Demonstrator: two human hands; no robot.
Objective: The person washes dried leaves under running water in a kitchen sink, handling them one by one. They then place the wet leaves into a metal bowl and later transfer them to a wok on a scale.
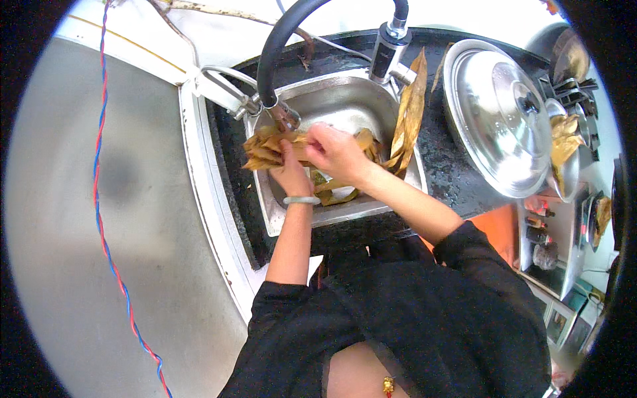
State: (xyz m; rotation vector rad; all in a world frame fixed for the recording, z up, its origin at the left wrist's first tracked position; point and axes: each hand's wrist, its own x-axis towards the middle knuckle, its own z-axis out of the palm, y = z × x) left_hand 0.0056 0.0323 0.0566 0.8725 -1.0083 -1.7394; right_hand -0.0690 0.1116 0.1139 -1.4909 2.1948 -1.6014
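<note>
My left hand (293,174) grips a bundle of dried brown leaves (261,150) over the left side of a stainless steel sink (348,97). The thumb lies across the leaves, and a pale bangle circles that wrist. Just above the bundle is the metal spout end (287,117) of a black flexible faucet hose. My right hand (336,151) is curled at the bundle's right end; whether its fingers pinch a leaf is hidden. More wet leaves (343,198) lie in the basin beneath my hands. Long dried leaves (409,119) lean over the sink's right rim.
A large lidded steel pot (497,109) stands on the black countertop (443,169) to the right. Beyond it, more leaves (565,139) rest in a metal bowl. The faucet body (388,54) rises behind the sink. At left, a twisted red-and-blue cord (98,184) hangs before a grey panel.
</note>
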